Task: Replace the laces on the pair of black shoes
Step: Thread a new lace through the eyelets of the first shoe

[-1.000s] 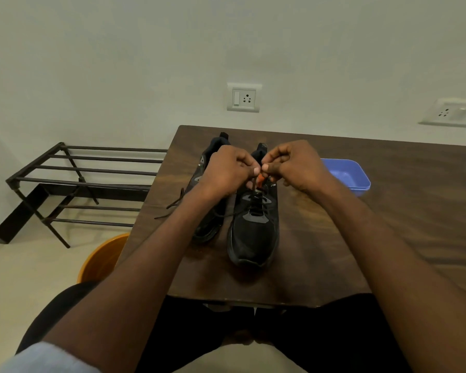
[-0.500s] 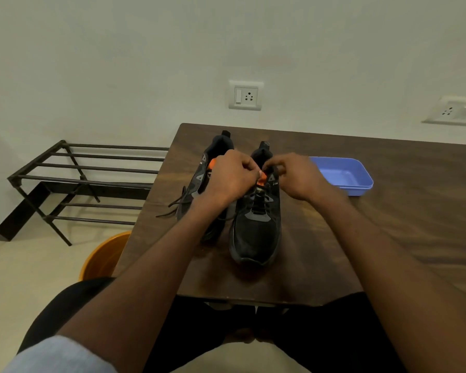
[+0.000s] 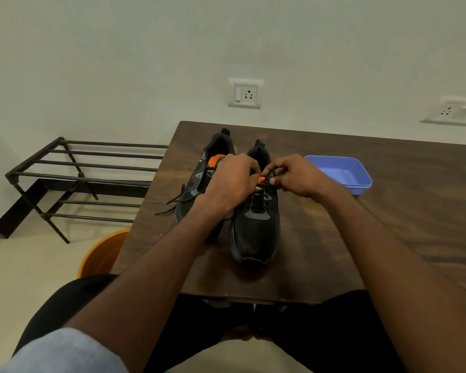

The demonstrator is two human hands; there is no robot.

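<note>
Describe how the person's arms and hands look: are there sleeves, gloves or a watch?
Both forearms are bare. The left hand and right hand wear no gloves, and no rings, watch or bracelet show. A light blue-grey sleeve covers the left upper arm at the bottom left corner. No sleeve shows on the right arm.

Blue tray [image 3: 361, 175] on table [image 3: 388, 211]; rack [image 3: 86, 179]; perhaps an orange bucket [image 3: 102, 254].

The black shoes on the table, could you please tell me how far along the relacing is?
Early. Done: nothing visibly finished. In hand: left hand and right hand work the black lace at the top eyelets of the right shoe. Left: the left shoe, its lace ends trailing loose. No replacement laces are visible.
</note>
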